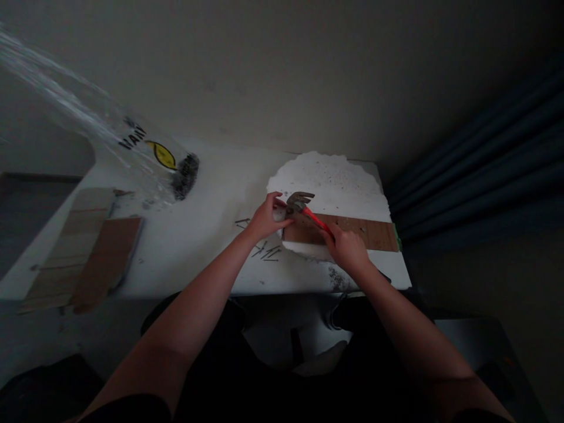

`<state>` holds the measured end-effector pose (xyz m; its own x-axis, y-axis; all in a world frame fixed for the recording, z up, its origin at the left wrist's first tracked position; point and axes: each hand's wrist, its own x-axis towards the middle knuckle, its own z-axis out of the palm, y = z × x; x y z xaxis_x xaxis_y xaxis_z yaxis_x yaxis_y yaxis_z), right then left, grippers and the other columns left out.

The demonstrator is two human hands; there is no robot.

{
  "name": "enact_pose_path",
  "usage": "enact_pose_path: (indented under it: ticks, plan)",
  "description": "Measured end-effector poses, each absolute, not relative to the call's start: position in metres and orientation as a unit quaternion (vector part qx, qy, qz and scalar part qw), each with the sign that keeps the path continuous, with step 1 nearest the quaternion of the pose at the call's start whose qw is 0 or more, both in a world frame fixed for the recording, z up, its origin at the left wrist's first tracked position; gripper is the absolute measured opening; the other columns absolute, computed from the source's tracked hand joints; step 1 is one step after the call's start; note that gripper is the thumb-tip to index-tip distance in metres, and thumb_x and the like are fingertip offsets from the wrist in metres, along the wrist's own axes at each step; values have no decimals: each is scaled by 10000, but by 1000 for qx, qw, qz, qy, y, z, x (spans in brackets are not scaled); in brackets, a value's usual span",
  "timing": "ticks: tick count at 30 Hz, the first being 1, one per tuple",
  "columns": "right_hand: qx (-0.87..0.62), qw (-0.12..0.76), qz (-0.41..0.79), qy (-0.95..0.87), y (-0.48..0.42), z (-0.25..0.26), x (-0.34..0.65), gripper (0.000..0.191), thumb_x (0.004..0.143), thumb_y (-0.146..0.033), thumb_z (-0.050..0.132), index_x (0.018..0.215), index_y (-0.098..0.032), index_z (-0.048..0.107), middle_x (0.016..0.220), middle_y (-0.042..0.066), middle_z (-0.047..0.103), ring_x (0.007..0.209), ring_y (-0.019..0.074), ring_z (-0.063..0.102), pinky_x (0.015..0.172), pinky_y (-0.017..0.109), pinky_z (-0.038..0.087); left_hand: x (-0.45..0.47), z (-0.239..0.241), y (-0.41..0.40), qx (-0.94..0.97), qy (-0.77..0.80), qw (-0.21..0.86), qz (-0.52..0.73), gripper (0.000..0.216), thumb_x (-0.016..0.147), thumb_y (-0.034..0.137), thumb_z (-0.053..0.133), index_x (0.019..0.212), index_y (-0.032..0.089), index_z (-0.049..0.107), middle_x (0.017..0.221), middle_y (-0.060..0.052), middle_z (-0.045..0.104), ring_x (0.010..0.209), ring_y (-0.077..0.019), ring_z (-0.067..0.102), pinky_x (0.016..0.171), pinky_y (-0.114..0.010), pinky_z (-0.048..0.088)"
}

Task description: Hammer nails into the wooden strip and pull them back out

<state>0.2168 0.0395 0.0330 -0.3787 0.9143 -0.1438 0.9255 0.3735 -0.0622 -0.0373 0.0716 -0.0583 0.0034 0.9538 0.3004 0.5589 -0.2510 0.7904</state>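
Note:
My right hand (350, 251) is closed around the red handle of a claw hammer (315, 220). The hammer's dark metal head is over the left end of a brown wooden board (343, 230), right beside the fingers of my left hand (268, 216). My left hand is curled at that end of the board, thumb and fingers bent toward each other. Whatever lies between its fingertips is too small and dark to make out. Under the board is a white, ragged-edged slab (326, 176). Loose nails (265, 251) lie on the white table just below my left hand.
On the left, a clear plastic bag (145, 153) of dark bits stands on the white table (211, 176). Two more boards (106, 252) lie at the table's left end. A dark curtain (476, 164) hangs at the right; dark crumbs (337, 277) lie near the front edge.

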Motion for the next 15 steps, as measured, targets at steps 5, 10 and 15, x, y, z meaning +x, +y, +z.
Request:
enact_pose_path:
  ticks: [5,10,15]
  plan:
    - [565,44,-56,822,39,35,217,504,1022,-495,257,1281,-212,585,903,117,727,783,262,686,711,347,456,-38,-59,73,666,569,243,416,748,658,381,818,1252,225,389,1093,-93,668,984,-228,653,891,-396,510]
    - [562,37,-73,823,41,35,218,504,1019,-508,264,1245,-220,610,917,111,729,782,256,678,711,338,444,-38,-55,71,666,569,244,416,708,662,375,818,1234,224,430,1092,-85,678,985,-228,654,898,-401,505]
    - [573,-28,-90,814,52,37,230,476,1024,-470,276,1264,-224,606,943,97,735,821,251,669,715,313,408,-39,-41,71,645,566,244,452,363,762,400,720,1032,197,589,1040,-70,688,977,-203,651,867,-362,515]
